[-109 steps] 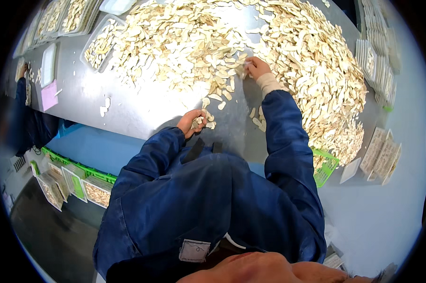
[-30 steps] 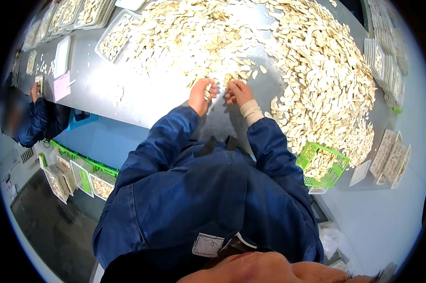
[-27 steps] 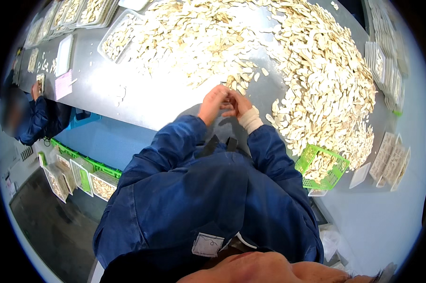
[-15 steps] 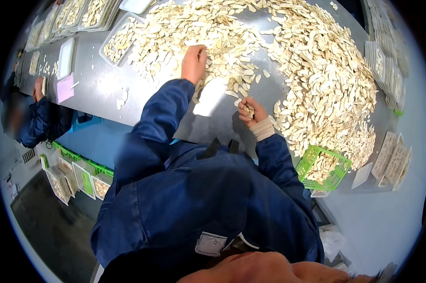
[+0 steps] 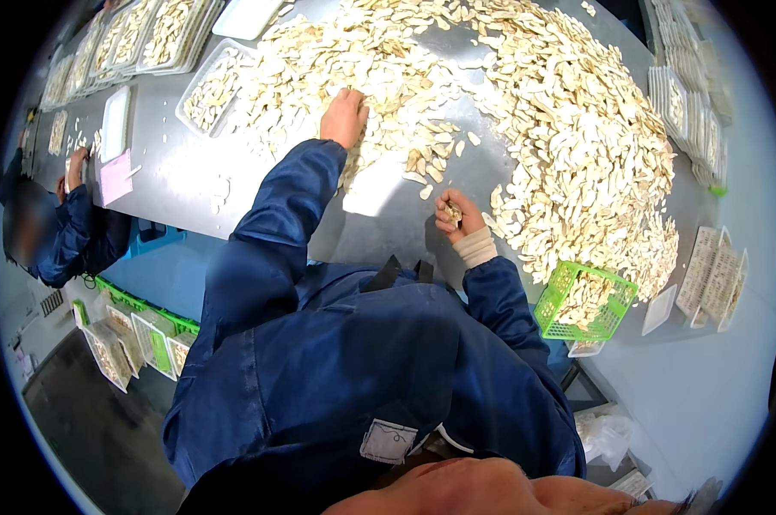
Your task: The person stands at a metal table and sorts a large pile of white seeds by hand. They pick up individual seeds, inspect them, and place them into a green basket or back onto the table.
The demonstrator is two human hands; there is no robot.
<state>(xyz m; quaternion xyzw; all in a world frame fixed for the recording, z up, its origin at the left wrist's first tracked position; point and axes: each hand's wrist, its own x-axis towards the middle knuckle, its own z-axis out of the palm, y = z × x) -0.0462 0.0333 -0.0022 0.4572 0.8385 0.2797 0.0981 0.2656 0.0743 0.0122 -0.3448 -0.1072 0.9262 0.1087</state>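
A broad spread of pale dried slices (image 5: 379,69) covers the far middle of the metal table. My left hand (image 5: 345,118) is over its near part, back up, with bent fingers down among the slices. The fingertips are hidden, so anything pinched there cannot be made out. Closer to me, my right hand (image 5: 459,211) is turned partly upward above the bare metal, its fingers curled around a few pale slices (image 5: 453,215). One loose slice (image 5: 426,192) lies on the table just left of it.
A larger heap of slices (image 5: 577,129) fills the right side, with a green basket (image 5: 607,313) at its near end. A clear tray (image 5: 186,112) of slices stands at left, near stacked trays (image 5: 169,64). A co-worker's hand (image 5: 76,167) is at far left. More trays (image 5: 701,129) stand at right.
The whole view has shifted slightly. My left hand has moved a little farther into the spread; my right hand stays nearly in place, still holding slices. The co-worker's hands have moved apart.
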